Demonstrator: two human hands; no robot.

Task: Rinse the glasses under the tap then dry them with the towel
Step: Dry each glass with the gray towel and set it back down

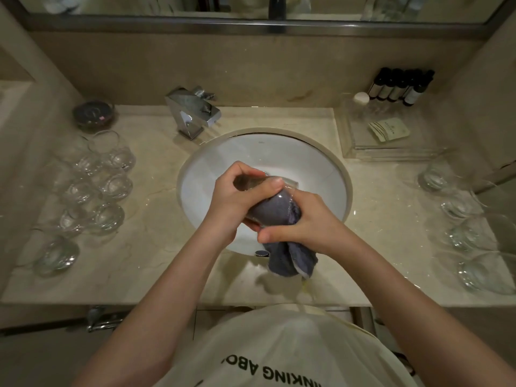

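L hand [240,196] wraps around a clear glass [268,201], fingers curled over its side, holding it tilted above the sink [201,169]. R hand [304,222] grips a grey towel [282,210], fingers closed round it; part of the towel is stuffed inside the glass, the rest hangs near, over the basin's front edge. Tap [195,111] stands far-left of the sink. On the counter [156,247], left: a cluster of glasses [95,191]. Right: 4 more glasses [463,224] in a row. Far right: clear tray [363,141] w/ a packet, dark bottles [399,85] behind it.
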